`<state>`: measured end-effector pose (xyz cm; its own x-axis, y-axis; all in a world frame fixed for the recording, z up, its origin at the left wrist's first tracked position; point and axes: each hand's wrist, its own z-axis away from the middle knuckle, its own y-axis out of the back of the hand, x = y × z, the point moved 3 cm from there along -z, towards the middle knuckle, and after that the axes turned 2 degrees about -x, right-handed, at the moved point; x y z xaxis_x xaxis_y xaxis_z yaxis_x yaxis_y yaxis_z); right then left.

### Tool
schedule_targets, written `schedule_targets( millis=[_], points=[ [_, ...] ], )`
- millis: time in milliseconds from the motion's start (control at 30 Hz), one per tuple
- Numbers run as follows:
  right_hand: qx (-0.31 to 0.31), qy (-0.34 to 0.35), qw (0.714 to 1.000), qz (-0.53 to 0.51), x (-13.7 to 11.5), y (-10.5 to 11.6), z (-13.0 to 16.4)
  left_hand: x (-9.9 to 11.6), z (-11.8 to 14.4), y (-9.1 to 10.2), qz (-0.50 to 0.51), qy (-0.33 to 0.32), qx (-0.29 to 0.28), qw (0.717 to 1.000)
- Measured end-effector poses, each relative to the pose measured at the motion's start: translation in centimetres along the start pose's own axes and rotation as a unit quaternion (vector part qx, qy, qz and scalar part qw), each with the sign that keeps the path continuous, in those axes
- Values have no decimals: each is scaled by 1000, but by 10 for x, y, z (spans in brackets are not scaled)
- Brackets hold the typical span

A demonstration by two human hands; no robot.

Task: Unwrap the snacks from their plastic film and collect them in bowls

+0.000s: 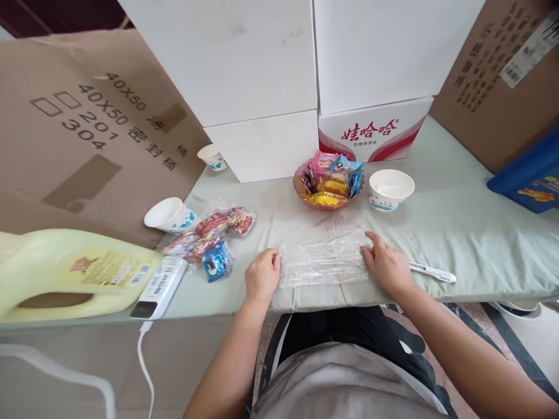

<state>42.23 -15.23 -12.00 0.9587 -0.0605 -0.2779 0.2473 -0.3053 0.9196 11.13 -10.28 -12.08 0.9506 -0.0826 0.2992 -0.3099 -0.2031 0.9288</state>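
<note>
A crinkled clear plastic bag [323, 259] lies stretched out flat on the cloth near the table's front edge. My left hand [262, 273] is closed at its left end, fingers curled in. At the other end, my right hand [386, 263] pinches the plastic's upper right corner between thumb and fingers. Just right of that hand rests a white-handled utility knife [433, 272], partly hidden behind the wrist. Beyond the plastic stands a reddish bowl [321, 205] filled with wrapped snacks [334, 180]. A white paper bowl [391, 189] sits to the right of it.
Left of my hands lie several wrapped snacks [213, 230], a tipped paper bowl [170, 215] and a white power strip [161, 288]. A yellow jug [74, 273] stands at far left, a blue container [530, 174] at right. White boxes [262, 64] and cardboard cartons [87, 128] line the back.
</note>
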Motion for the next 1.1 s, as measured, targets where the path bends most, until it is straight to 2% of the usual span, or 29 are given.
schedule_targets(
  millis=[67, 133, 200, 233, 267, 333, 367, 433, 533, 600, 700, 767, 867, 967, 1033, 1100],
  points=[
    [0, 2, 1000, 3, 0, 2, -1, -1, 0, 5, -8, -4, 21, 1000],
    [4, 7, 1000, -16, 0, 4, -4, 2, 0, 16, -7, -20, 83, 996],
    [7, 16, 999, -37, 0, 5, -6, 13, 3, 29, 8, -73, 144, 987],
    [8, 22, 999, -43, -1, 4, -6, 21, 5, 32, 23, -117, 151, 981],
    [11, 27, 999, -46, -1, 2, -7, 31, 8, 32, 42, -172, 133, 975],
    [21, 38, 998, -45, 0, 0, -8, 49, 17, 24, 70, -287, 48, 954],
    [29, 41, 998, -42, 1, 0, -8, 56, 21, 17, 68, -327, 1, 942],
    [57, 41, 997, -28, 4, 4, -10, 63, 30, 1, 32, -361, -70, 929],
    [120, 56, 991, -8, 5, 18, -10, 59, 36, -16, -29, -343, -117, 931],
    [118, 123, 985, -9, -5, 22, -8, 57, 38, -20, -42, -336, -130, 932],
    [4, 252, 968, 6, -26, 7, -3, 55, 36, -19, -47, -333, -132, 933],
    [-74, 265, 961, 30, -33, -10, -1, 48, 31, -18, -56, -321, -134, 936],
    [-129, 227, 965, 38, -30, -23, 1, 21, 23, -10, -81, -261, -120, 954],
    [-115, 242, 963, 11, -22, -10, 11, -11, 24, 8, -86, -200, -67, 974],
    [-92, 269, 959, -12, -14, 4, 25, -22, 35, 20, -57, -221, -37, 973],
    [-78, 289, 954, -26, -6, 15, 44, -22, 52, 28, -17, -282, -39, 959]
  ],
)
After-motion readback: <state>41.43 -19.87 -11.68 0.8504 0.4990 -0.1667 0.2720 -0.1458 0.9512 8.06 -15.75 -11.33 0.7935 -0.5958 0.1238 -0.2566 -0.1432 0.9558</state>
